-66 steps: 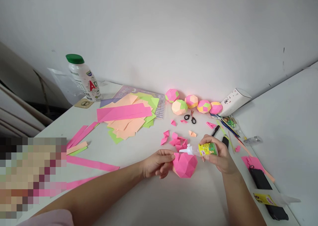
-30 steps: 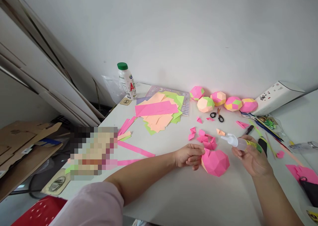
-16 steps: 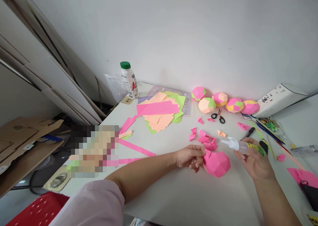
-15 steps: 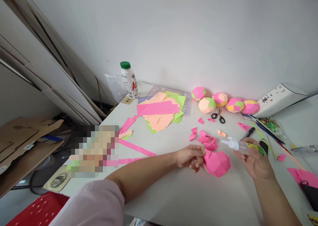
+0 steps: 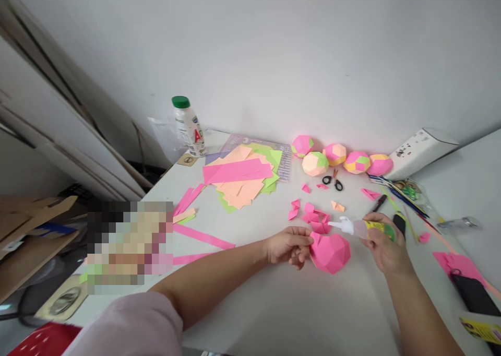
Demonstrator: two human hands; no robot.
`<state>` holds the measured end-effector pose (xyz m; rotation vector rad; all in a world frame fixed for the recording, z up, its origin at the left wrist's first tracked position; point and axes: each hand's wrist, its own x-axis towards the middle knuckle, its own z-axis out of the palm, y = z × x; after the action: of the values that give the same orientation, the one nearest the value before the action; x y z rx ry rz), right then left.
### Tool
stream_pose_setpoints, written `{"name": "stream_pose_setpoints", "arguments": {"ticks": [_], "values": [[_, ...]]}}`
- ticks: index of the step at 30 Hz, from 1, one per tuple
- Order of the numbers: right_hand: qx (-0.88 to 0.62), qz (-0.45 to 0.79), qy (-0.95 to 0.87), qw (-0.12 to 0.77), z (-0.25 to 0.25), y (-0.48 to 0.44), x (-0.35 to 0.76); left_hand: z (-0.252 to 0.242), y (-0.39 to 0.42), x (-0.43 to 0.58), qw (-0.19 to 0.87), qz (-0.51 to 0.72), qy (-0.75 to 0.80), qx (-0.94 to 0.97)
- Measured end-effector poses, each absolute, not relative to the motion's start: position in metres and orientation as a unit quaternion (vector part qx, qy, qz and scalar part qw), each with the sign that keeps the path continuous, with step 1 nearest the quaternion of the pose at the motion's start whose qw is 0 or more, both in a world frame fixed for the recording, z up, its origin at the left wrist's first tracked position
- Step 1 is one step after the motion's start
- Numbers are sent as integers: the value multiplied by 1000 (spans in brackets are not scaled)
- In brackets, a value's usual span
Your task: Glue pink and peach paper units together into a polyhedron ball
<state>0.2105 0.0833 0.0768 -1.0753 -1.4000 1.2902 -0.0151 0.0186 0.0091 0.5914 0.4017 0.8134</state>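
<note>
My left hand [image 5: 290,246] is closed on the left edge of a faceted pink paper ball [image 5: 332,252], thumb and fingers pinching it. In my right hand [image 5: 387,246] is a clear glue bottle [image 5: 358,227] with a yellow-green label, held nearly level. Its white nozzle points left, just above the ball's top; whether it touches the paper I cannot tell. Behind the ball lie several folded pink paper pieces [image 5: 315,217] and one small peach piece [image 5: 337,206].
Faceted multicoloured paper balls [image 5: 356,162] line the wall, with scissors [image 5: 332,181] before them. Left of these are stacked paper strips [image 5: 238,172] and a green-capped white bottle [image 5: 189,129]. A black marker [image 5: 379,203] and a white box [image 5: 425,150] stand to the right.
The glue bottle has moved left, bringing its nozzle over the ball's top. My left hand keeps its grip on the ball. The whole view has shifted slightly.
</note>
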Motion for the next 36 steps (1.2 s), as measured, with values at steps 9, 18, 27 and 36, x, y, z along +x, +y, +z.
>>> {"name": "stream_pose_setpoints", "arguments": {"ticks": [9, 18, 27, 36], "values": [[-404, 408, -707, 411, 86, 65, 216, 8, 15, -12, 857, 380, 206, 279], [-393, 453, -721, 348, 85, 58, 208, 4, 13, -11, 856, 362, 202, 309], [-379, 442, -742, 332, 88, 61, 210, 4, 14, -12, 860, 360, 199, 301], [-377, 463, -749, 288, 90, 63, 210, 8, 13, -13, 871, 335, 202, 297]]}}
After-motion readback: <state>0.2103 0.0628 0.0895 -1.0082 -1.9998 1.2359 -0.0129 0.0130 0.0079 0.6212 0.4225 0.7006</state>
